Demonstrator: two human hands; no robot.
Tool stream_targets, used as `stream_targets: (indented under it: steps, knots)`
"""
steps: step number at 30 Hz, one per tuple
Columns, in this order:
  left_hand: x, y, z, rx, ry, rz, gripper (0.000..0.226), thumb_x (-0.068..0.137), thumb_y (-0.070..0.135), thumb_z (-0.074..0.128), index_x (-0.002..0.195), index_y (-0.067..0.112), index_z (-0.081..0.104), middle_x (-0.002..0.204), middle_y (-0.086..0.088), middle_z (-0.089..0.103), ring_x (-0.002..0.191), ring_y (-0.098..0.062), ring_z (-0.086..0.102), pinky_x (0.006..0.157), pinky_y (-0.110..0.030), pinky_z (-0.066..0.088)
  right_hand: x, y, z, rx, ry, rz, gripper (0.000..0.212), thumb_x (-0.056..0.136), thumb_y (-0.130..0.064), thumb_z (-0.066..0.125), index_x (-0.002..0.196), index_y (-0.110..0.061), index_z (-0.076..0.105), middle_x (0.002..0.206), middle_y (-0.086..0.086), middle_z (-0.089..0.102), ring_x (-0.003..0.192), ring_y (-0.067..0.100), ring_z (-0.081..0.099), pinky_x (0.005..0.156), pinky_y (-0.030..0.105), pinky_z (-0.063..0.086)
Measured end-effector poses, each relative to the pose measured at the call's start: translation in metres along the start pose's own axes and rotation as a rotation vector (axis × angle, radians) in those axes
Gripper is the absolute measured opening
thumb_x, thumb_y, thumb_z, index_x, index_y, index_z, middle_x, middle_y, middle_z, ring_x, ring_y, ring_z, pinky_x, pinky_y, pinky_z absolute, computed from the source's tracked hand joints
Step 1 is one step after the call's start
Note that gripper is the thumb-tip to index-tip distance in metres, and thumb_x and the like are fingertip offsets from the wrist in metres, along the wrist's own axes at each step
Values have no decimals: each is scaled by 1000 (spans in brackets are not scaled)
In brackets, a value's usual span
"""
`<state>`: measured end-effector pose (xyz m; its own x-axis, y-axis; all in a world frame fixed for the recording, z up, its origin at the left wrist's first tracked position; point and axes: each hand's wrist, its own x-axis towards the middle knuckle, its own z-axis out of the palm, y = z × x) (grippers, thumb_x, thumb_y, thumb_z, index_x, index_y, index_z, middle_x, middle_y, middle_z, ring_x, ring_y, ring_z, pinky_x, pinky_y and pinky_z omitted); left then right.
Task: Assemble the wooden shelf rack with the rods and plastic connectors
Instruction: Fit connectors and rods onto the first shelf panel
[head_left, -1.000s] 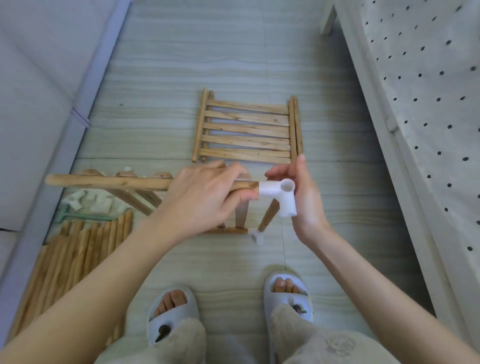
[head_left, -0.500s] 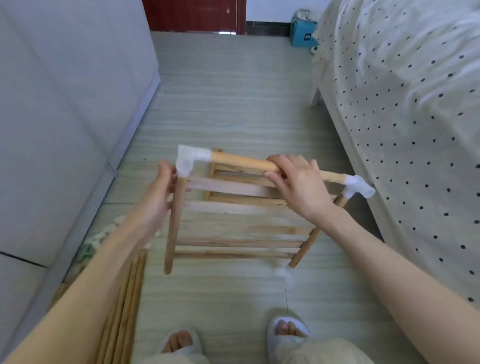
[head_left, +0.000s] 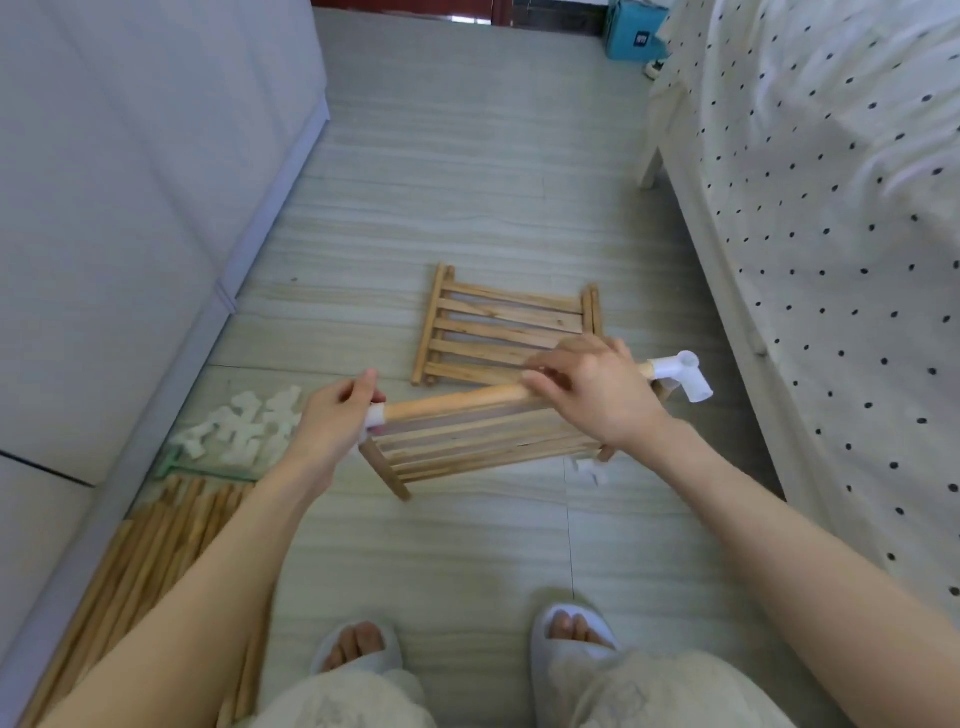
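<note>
Nearest the feet, loose rods (head_left: 156, 551) are lying on the floor (head_left: 467, 208). Above them, the left hand (head_left: 332, 421) is gripping a corner connector (head_left: 375, 415) while the right hand (head_left: 592, 389) is clasping the top rod (head_left: 452, 404) of the slatted shelf (head_left: 483, 441). The frame is apparently being squared; next, a rod needs seating in the open connector (head_left: 683, 376). Beyond, spare connectors (head_left: 244, 423) and another slatted panel (head_left: 498, 322) are waiting; the bed (head_left: 831, 208) is crowding the right.
</note>
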<state>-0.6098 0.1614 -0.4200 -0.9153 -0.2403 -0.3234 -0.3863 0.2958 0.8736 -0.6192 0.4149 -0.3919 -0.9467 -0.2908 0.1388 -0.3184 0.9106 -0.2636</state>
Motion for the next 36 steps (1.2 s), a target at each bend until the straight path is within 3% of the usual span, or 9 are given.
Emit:
stream_targets:
  steps: [2, 4, 7, 13, 23, 26, 30, 33, 36]
  knots:
    - [3, -1, -2, 4, -52, -11, 32, 96, 37, 48, 75, 17, 61, 63, -6, 57, 49, -14, 43, 36, -18, 30, 4, 29, -18, -37, 95, 182, 29, 95, -37, 48, 95, -19, 71, 102, 7, 69, 105, 30, 57, 92, 36, 33]
    - [5, -4, -3, -18, -79, -13, 24, 94, 34, 52, 82, 16, 62, 68, -6, 56, 53, -14, 46, 42, -20, 33, 4, 60, -34, 62, 15, 419, 33, 96, -39, 42, 91, -17, 67, 101, 12, 68, 101, 35, 58, 90, 41, 42]
    - [7, -6, -1, -198, -72, -72, 5, 91, 20, 59, 90, 15, 60, 74, -6, 52, 49, -11, 50, 37, -15, 35, -1, 88, -43, 730, -161, 690, 47, 98, -47, 34, 105, -12, 65, 101, 10, 69, 94, 27, 61, 89, 40, 46]
    - [18, 2, -3, -383, -190, -162, 12, 91, 8, 50, 93, 14, 60, 64, 1, 60, 46, -3, 54, 37, -13, 35, 1, 98, -24, 1226, -199, 745, 61, 98, -51, 24, 82, -6, 62, 56, 3, 53, 45, 12, 50, 46, 17, 41]
    - [28, -3, 3, -243, -165, -73, 30, 97, 21, 42, 80, 9, 63, 41, 7, 45, 32, -5, 42, 32, -12, 27, 7, 117, -8, 1141, -237, 669, 73, 97, -57, 16, 92, -6, 68, 57, 2, 50, 44, 11, 43, 50, 23, 33]
    - [31, 0, 2, -243, -128, -83, 28, 96, 18, 44, 78, 7, 63, 42, 2, 45, 33, -8, 47, 32, -12, 28, 6, 116, -4, 1290, -106, 774, 69, 97, -58, 18, 95, -10, 68, 65, 0, 62, 52, 12, 52, 52, 23, 35]
    - [36, 6, -2, -330, -120, -167, 23, 95, 19, 46, 83, 10, 63, 48, -2, 54, 41, -12, 52, 38, -17, 35, -4, 107, 15, 1637, 209, 903, 54, 100, -47, 28, 90, -9, 64, 85, 8, 67, 86, 20, 61, 81, 26, 46]
    - [41, 8, -6, -478, -95, -258, 22, 96, 22, 45, 84, 14, 61, 49, 2, 55, 43, -13, 46, 39, -20, 34, -17, 93, 32, 1359, 313, 878, 25, 88, -43, 45, 87, -23, 59, 89, -7, 61, 94, 13, 56, 79, 20, 39]
    - [41, 9, -7, -599, -85, -308, 22, 96, 23, 43, 84, 15, 59, 48, 6, 56, 31, -10, 42, 34, -15, 30, -32, 88, 54, 1116, 254, 853, 35, 97, -42, 31, 91, -26, 62, 95, -13, 64, 95, 2, 58, 84, 20, 39]
